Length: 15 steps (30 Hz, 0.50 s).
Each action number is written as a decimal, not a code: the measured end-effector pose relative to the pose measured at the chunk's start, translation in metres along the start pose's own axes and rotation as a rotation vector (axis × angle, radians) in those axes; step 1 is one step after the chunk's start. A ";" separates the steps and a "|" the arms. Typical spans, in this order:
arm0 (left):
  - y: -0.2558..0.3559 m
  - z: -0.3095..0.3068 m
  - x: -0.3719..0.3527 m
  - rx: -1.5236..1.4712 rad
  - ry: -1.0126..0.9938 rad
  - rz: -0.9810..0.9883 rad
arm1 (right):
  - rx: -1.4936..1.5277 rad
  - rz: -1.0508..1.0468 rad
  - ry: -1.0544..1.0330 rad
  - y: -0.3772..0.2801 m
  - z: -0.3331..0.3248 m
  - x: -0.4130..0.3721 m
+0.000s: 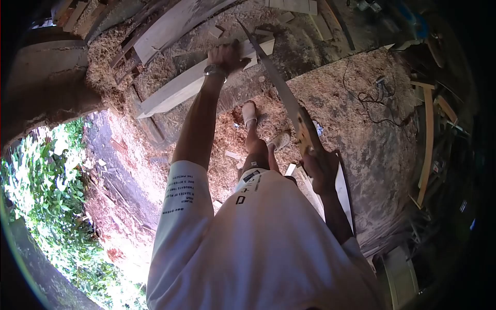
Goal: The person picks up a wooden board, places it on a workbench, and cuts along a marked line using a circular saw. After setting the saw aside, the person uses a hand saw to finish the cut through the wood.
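Observation:
My right hand [320, 168] is closed around the wooden handle of a handsaw [279, 82], low and to the right of my body. The long blade slants up and to the left, crossing the right end of a pale wooden board [178, 95]. Whether the teeth have cut into the wood cannot be made out. My left hand [225, 56], with a watch at the wrist, grips the top of that board just left of the blade. Its thumb points toward the saw, while the fingertips are partly hidden.
Wood shavings [330, 82] cover much of the ground around my feet. A wide plank [170, 31] and several small offcuts lie beyond the board. Dark cable [369, 101] is tangled at right, near a long wooden strip [427, 144]. Green plants [46, 191] grow at lower left.

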State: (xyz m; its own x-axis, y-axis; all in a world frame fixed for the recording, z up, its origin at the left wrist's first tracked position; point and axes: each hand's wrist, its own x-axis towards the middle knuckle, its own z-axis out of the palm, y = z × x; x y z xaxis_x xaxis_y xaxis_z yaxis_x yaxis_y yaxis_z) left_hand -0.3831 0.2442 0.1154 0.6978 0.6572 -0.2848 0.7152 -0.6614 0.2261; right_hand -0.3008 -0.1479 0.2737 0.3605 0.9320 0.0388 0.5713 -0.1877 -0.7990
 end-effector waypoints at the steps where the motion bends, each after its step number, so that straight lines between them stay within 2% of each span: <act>1: 0.003 -0.003 -0.002 0.011 0.002 -0.013 | -0.085 -0.085 0.000 -0.002 -0.007 0.001; 2: 0.007 -0.004 -0.006 0.021 0.002 -0.026 | -0.170 -0.169 -0.001 -0.003 -0.011 0.002; 4: 0.013 0.001 -0.018 0.030 0.028 -0.049 | 0.341 0.359 0.088 -0.004 0.014 0.037; 5: 0.015 0.006 -0.023 0.033 0.054 -0.048 | 0.309 0.268 0.102 0.012 0.029 0.061; 6: 0.016 0.008 -0.026 0.035 0.087 -0.048 | 0.389 0.396 0.005 0.039 0.049 0.083; 8: 0.015 0.003 -0.022 0.031 0.042 -0.049 | 0.251 -0.057 0.168 0.052 0.072 0.121; 9: 0.014 -0.002 -0.019 0.028 0.023 -0.046 | 0.231 -0.047 0.168 0.049 0.068 0.118; 11: 0.016 -0.010 -0.017 0.017 -0.025 -0.047 | 0.191 -0.026 0.165 0.034 0.059 0.098; 12: 0.015 -0.013 -0.015 0.024 -0.022 -0.047 | 0.050 -0.033 0.113 0.043 0.054 0.060; 13: 0.013 -0.013 -0.013 0.028 -0.018 -0.048 | 0.177 0.087 -0.004 0.033 0.038 0.027; 14: 0.007 -0.010 -0.009 0.025 0.005 -0.040 | -0.180 -0.125 0.020 0.025 0.024 -0.006; 15: 0.002 -0.005 -0.002 0.024 0.028 -0.028 | 0.008 0.270 -0.063 0.034 0.018 -0.049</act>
State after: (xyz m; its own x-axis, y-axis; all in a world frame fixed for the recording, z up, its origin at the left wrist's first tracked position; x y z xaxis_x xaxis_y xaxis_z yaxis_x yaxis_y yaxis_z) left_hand -0.3827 0.2437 0.1210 0.6786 0.6852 -0.2648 0.7336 -0.6507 0.1961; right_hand -0.3124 -0.1944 0.2343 0.4523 0.8659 -0.2137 0.4545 -0.4300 -0.7801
